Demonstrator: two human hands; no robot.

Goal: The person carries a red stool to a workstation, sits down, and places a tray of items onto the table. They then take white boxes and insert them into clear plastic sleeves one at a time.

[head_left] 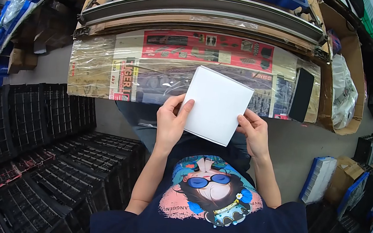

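A flat white box (218,106) is held up at the near edge of the table (89,67), turned slightly askew; whether it touches the tabletop cannot be told. The person's left hand (171,123) grips its left side, thumb on the upper face, and the right hand (254,134) pinches its right side between thumb and fingers. Printed sheets under clear film cover the table. A flat black object (301,94) lies near the table's right end, and an open carton (361,84) stands just beside that end. A metal rail (201,10) runs along the table's far side. Black crates (63,161) sit left of the table, nearer the person.
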